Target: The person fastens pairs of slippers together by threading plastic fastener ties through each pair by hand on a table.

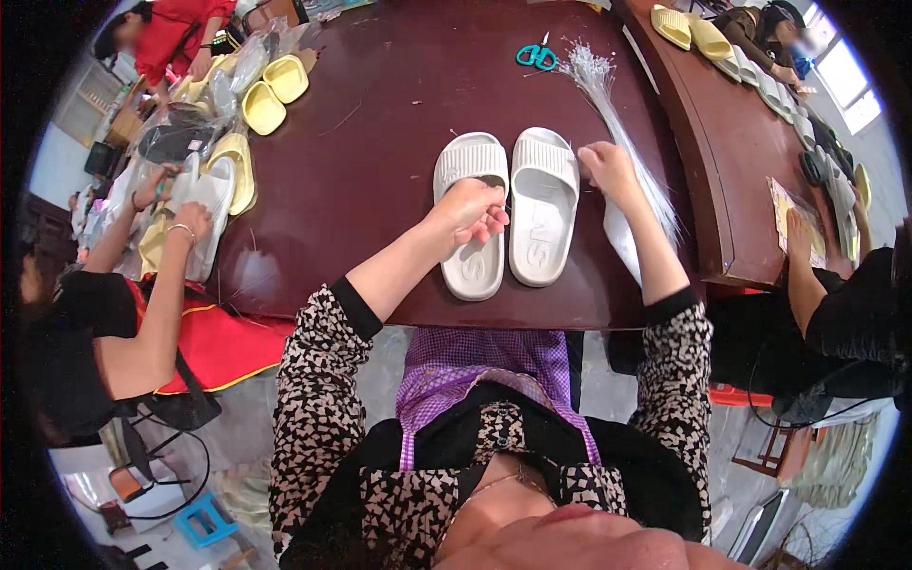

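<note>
Two pale grey slide sandals lie side by side before me, toes away. My left hand (472, 211) is over the left slide (475, 275), fingers curled in, hiding part of its strap and footbed. What those fingers hold, if anything, I cannot make out. Close beside the strap of the right slide (543, 214), on its outer side, my right hand (609, 169) is closed in a pinch. Anything between its fingertips is too small to tell. A bundle of thin clear plastic strands (600, 90) runs behind and beside my right hand.
Teal-handled scissors (539, 55) lie beyond the slides on the dark red table (370, 142). Yellow slides (265, 107) and clear plastic bags stand at the left, where a co-worker's hands (195, 220) handle a slide. More slides line the right-hand table (708, 133), with another person there.
</note>
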`<state>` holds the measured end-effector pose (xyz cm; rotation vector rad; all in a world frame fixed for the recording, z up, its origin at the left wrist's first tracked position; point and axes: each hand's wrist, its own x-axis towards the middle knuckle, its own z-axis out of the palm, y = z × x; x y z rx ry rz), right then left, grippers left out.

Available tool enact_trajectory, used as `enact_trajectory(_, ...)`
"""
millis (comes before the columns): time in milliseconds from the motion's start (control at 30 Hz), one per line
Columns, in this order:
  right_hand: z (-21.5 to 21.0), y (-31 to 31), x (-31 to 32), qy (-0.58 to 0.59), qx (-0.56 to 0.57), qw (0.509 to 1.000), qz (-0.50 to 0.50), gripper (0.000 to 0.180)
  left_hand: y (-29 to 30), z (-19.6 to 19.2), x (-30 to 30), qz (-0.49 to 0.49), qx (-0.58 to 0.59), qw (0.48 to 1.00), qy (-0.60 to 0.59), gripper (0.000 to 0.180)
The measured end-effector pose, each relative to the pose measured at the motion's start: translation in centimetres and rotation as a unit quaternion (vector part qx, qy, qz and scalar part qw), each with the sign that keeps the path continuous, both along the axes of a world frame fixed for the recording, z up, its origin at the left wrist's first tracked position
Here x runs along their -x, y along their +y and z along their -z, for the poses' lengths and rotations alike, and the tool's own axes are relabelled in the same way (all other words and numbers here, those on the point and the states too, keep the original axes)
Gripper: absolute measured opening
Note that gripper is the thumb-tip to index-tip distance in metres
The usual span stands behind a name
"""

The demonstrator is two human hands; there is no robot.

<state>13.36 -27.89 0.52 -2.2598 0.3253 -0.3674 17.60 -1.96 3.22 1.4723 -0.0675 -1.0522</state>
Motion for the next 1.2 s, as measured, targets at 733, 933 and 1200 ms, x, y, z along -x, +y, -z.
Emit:
enact_trajectory(733, -3.6, 7.7, -11.2, 0.033, -0.173, 0.962, -0.209, 0.013, 0.6, 1.3, 0.5, -0.015, 0.019, 0.999, -0.042, 0.019)
enact_trajectory(933, -2.5, 11.4, -12.6, 0.113, -0.016, 0.945, -0.305, 0.019, 0.5, 0.7, 0.9, -0.013, 0.029, 0.998, -0.048, 0.019)
enact_trajectory(1200, -2.6, 11.1, -12.5, 0.116, -0.123, 0.957, -0.237, 0.013, 0.6, 0.6, 0.5, -0.017, 0.023, 0.998, -0.054, 0.02)
